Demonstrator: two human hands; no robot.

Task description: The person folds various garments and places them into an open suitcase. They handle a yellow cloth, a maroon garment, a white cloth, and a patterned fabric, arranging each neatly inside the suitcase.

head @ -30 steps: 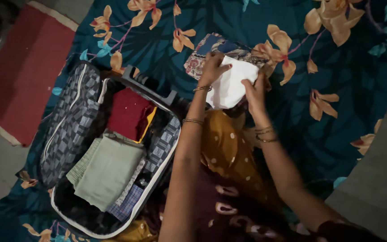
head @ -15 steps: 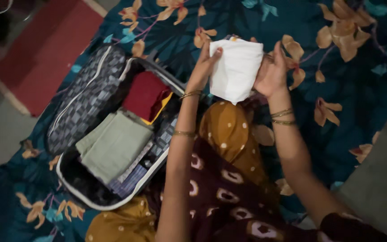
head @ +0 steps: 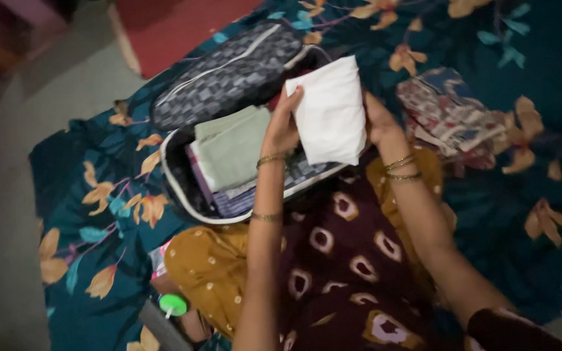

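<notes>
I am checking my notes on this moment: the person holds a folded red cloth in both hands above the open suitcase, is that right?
Not quite: the folded cloth is white, not red, as the head view shows. The left hand and the right hand do hold it above the open suitcase.

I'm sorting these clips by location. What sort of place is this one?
Probably a room in a home, likely a bedroom. A teal floral bedspread covers the surface, an open suitcase of folded clothes lies on it, and both hands hold a folded white cloth.
</notes>
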